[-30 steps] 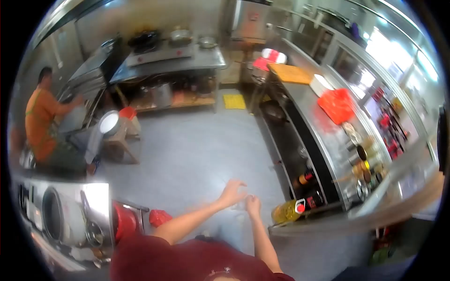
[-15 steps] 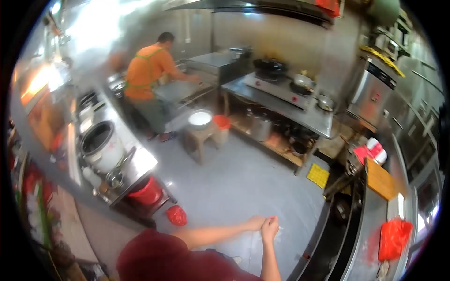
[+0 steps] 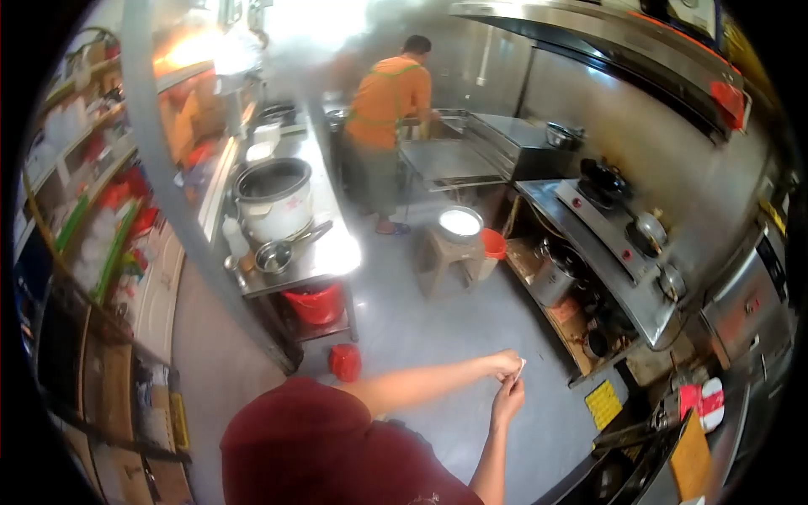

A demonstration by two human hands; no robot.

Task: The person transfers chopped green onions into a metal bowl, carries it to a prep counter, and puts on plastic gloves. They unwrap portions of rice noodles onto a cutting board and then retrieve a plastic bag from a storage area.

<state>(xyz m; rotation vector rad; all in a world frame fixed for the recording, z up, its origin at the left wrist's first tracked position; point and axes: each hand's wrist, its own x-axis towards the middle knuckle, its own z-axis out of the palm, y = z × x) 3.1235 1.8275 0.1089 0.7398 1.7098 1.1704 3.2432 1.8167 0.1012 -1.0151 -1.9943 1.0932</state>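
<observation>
My left hand (image 3: 503,364) reaches across in front of my body, its fingers closed. Just below it is my right hand (image 3: 508,392), also with fingers drawn together, and the two hands meet. A small white thing (image 3: 522,367) shows at the fingertips, too small to name; both hands seem to pinch it. They are held in the air over the grey floor (image 3: 454,353). A red bag-like bundle (image 3: 345,362) lies on the floor to the left of my forearms.
A person (image 3: 391,109) in an orange top stands at a steel counter (image 3: 454,162). A stool (image 3: 438,257) bears a white-filled bowl (image 3: 460,222). On the left counter (image 3: 332,227) is a large cooker pot (image 3: 273,202). A stove (image 3: 602,223) is right, a yellow mat (image 3: 603,404) below.
My view has swung right-to-left, so the room sits further right and more shelving shows at left. My hands stay together, and the white thing now shows between them. The person remains at the counter.
</observation>
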